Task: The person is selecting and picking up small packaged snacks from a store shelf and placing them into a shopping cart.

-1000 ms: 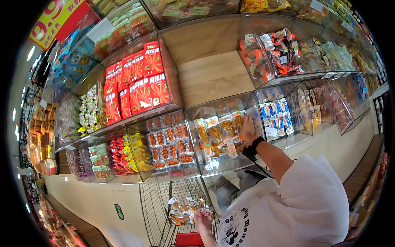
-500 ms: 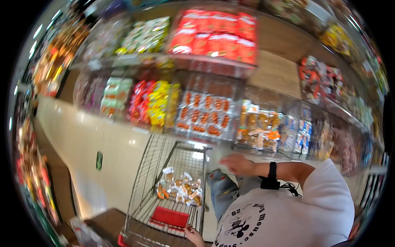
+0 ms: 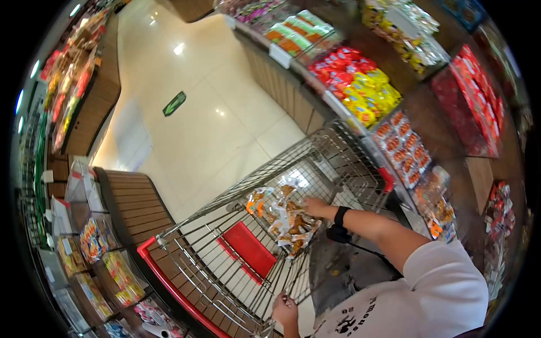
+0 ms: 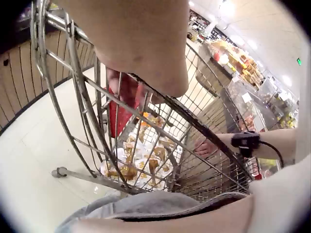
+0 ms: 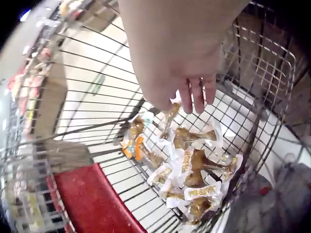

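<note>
My right hand reaches down into the wire shopping cart, fingers pointing loosely downward and apart. Right below its fingertips, one clear-wrapped drumstick lies at the upper edge of the pile. Several more packaged drumsticks are heaped on the cart's wire floor, some with white labels and orange ends. Near the cart's red child-seat panel, my left hand grips the side rail, fingers curled round the bar. Much of that hand is hidden behind the forearm in the left wrist view.
Shelf bins with red and yellow snack packets and trays of wrapped snacks run along the cart's right. A wood-sided display stands to the left. Between them is a pale tiled floor with a green arrow sign.
My right hand has come from the drumstick bin on the shelf down into the cart. The view has swung left and down toward the cart. My left hand stays at the cart's side.
</note>
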Demonstrator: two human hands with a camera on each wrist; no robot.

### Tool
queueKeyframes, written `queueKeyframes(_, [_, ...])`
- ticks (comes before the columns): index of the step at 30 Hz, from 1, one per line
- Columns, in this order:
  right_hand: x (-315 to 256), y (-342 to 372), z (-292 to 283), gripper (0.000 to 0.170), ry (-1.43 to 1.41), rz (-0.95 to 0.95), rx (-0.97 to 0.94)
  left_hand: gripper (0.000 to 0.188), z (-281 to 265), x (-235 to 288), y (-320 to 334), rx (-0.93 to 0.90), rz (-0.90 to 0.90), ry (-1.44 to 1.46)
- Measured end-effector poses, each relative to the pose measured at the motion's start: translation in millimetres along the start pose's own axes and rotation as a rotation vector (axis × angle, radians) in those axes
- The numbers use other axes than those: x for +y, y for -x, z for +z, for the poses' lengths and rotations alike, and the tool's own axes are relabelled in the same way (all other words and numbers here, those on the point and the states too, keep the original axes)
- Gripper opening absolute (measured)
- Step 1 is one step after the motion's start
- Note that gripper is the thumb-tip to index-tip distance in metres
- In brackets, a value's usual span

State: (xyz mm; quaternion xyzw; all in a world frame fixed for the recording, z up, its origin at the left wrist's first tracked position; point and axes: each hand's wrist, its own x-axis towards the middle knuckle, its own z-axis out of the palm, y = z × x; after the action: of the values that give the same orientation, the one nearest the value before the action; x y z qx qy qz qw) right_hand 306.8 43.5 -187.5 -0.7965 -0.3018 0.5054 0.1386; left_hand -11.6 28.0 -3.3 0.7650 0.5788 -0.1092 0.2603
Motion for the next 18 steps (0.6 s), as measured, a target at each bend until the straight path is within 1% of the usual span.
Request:
queueKeyframes(1, [-12, -17, -2, 0.036, -0.038, 0.113, 0.017, 0.017, 2, -2, -3, 0.046, 0.065, -0.031])
queueKeyframes(2, [-19, -28, -2, 0.036, -0.243, 0.296, 0.008, 0.017, 3, -2, -4, 0.070, 0.117, -0.091])
queueKeyframes(3, [-11, -54, 18, 0.033, -0.313, 0.317, 0.103, 0.017, -6, 4, -5, 0.090, 0.170, -0.156])
queueKeyframes(5, [35, -137, 70, 0.028, -0.453, 0.360, 0.311, 0.020, -10, 9, -4, -0.088, 0.010, -0.058])
queueKeyframes(6, [50, -160, 88, 0.028, -0.521, 0.385, 0.416, 0.024, -11, 10, -5, -0.050, 0.037, -0.097])
queueKeyframes(7, [46, -162, 85, 0.027, -0.667, 0.426, 0.406, 0.024, -5, 5, -6, 0.020, 0.092, -0.113])
queueKeyframes(8, [44, -164, 78, 0.027, -0.817, 0.469, 0.394, 0.025, -2, 1, -5, -0.029, 0.045, -0.105])
queueKeyframes(9, [38, -164, 70, 0.027, -0.971, 0.511, 0.382, 0.026, -9, 8, -8, -0.074, 0.001, -0.099])
queueKeyframes(10, [35, -164, 70, 0.030, -1.096, 0.495, 0.426, 0.027, -14, 14, -10, -0.103, -0.038, -0.131])
queueKeyframes(11, [33, -166, 66, 0.031, -1.072, 0.561, 0.424, 0.028, -18, 18, -11, -0.131, -0.074, -0.166])
queueKeyframes(12, [32, -168, 66, 0.028, -1.136, 0.565, 0.437, 0.028, -20, 19, -11, -0.202, -0.119, -0.177])
queueKeyframes(13, [31, -168, 64, 0.026, -1.200, 0.565, 0.453, 0.028, -18, 17, -9, -0.200, -0.102, -0.176])
queueKeyframes(14, [30, -163, 62, 0.023, -1.214, 0.476, 0.430, 0.028, -14, 12, -7, -0.195, -0.081, -0.172])
queueKeyframes(15, [33, -167, 63, 0.023, -1.068, 0.395, 0.407, 0.028, -12, 11, -6, -0.185, -0.056, -0.168])
queueKeyframes(17, [44, -183, 67, 0.023, -0.777, 0.227, 0.372, 0.024, -9, 10, -3, -0.097, 0.015, -0.129])
queueKeyframes(18, [13, -145, 38, 0.023, -0.770, 0.176, 0.391, 0.022, -1, -3, 2, -0.065, 0.050, -0.126])
